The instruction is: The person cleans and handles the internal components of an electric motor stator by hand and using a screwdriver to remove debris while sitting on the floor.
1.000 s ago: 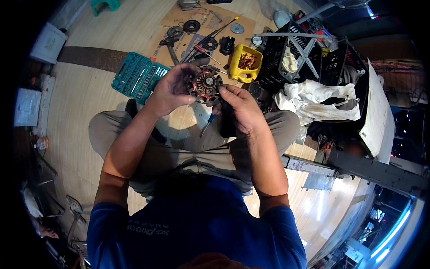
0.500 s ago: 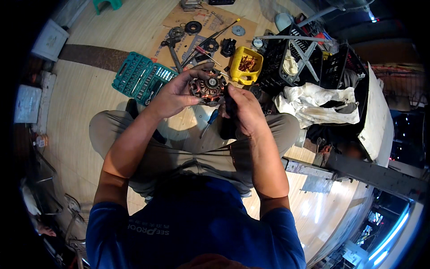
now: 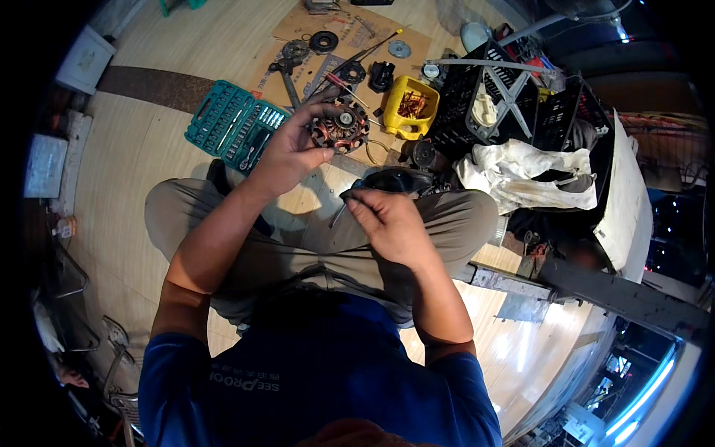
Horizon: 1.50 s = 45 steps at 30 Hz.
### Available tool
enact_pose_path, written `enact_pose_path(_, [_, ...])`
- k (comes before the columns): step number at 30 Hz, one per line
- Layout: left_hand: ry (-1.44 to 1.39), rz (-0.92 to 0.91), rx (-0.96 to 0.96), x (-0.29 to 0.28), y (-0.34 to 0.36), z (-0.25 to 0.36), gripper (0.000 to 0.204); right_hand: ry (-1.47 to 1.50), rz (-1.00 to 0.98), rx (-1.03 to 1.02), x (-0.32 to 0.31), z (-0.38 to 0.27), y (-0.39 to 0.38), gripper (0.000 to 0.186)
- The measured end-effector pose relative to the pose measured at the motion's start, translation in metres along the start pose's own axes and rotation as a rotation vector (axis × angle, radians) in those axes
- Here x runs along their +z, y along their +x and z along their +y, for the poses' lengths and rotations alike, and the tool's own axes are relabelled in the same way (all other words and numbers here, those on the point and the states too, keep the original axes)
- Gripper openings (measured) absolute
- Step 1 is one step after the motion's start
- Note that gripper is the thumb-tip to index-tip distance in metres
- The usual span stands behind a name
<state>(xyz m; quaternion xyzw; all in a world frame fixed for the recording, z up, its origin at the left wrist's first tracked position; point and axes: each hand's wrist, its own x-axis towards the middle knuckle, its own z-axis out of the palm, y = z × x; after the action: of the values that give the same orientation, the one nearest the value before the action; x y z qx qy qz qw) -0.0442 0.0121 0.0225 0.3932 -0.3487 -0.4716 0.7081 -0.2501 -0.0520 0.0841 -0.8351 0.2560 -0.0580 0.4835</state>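
Copper windings show in the round motor part [image 3: 339,127], gripped from below by the left hand [image 3: 287,153], fingers curled about its rim, above the knees; the right hand [image 3: 387,223] pinches a thin dark tool [image 3: 337,216], fingertips nearly closed, beside a dark housing [image 3: 395,179] on the lap.

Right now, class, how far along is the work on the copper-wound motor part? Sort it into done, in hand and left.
Done: loose discs and tools lie on the cardboard, and the socket set is open. In hand: the left hand holds the motor part up; the right hand pinches something small over the lap, too small to identify. Left: the motor part is not joined to any of the loose pieces.
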Motion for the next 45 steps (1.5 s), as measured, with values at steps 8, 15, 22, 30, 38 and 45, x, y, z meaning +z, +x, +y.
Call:
enact_pose_path(8, [-0.389,0.031,-0.085,-0.01,-0.001,-0.004,0.052,-0.418,0.164,0.248,0.002,0.064,0.015,0.021])
enact_pose_path(15, [0.249,0.018,-0.042,-0.008,-0.001,-0.005,0.042,-0.462,0.543,0.202,-0.054,0.051,-0.002,0.018])
enact_pose_path(22, [0.334,0.291,0.125,-0.012,0.008,-0.02,0.037,-0.442,0.246,0.099,-0.028,-0.009,-0.057,0.021])
enact_pose_path(30, [-0.207,0.315,-0.058,-0.013,0.004,-0.023,0.038,-0.312,-0.087,0.226,0.027,0.035,-0.049,0.021])
enact_pose_path(38, [0.327,0.381,0.219,-0.019,0.008,-0.029,0.036,-0.236,-0.033,0.056,0.045,0.024,-0.07,0.018])
enact_pose_path(45, [-0.375,0.332,-0.034,-0.028,0.007,-0.015,0.038,-0.51,0.248,0.322,-0.007,0.074,-0.151,0.022])
